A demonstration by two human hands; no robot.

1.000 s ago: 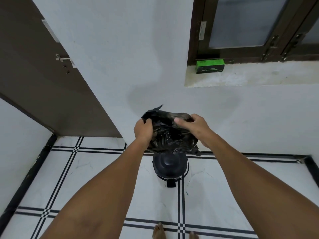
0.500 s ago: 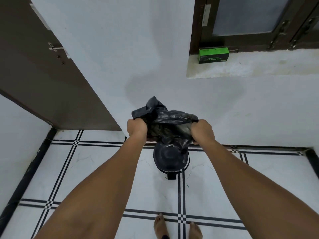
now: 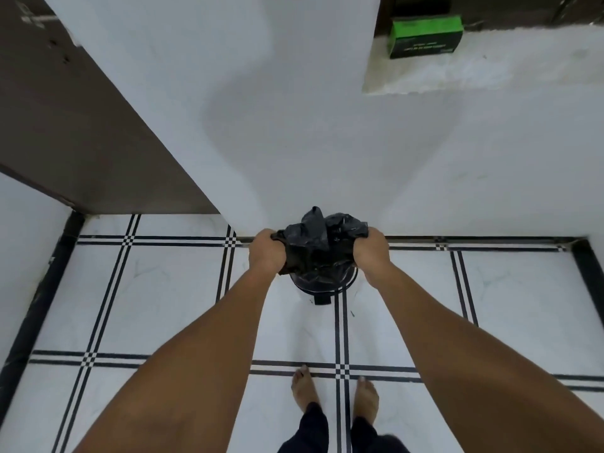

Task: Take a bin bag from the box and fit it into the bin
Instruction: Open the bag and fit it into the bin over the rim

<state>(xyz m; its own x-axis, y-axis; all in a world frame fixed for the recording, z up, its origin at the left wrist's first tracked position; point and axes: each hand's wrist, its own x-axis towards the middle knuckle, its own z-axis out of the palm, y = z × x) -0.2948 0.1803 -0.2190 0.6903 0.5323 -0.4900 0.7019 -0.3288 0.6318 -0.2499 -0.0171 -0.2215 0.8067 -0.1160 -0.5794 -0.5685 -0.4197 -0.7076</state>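
A crumpled black bin bag [image 3: 318,243] is stretched between my two hands right above a small black pedal bin [image 3: 322,286] on the tiled floor. My left hand [image 3: 266,251] grips the bag's left edge. My right hand [image 3: 371,253] grips its right edge. The bag's lower part hangs into or over the bin's top and hides most of the bin; only the bin's front rim and pedal show. The green box [image 3: 425,35] sits on the window ledge at the upper right.
The bin stands close to a white wall [image 3: 310,142]. A brown door [image 3: 65,125] is at the left. My bare feet [image 3: 335,392] stand on the white floor with black lines, just behind the bin.
Both hands have lowered with the bag from chest height down to the bin's top and moved apart, stretching the bag. The view has tilted further down, showing my feet.
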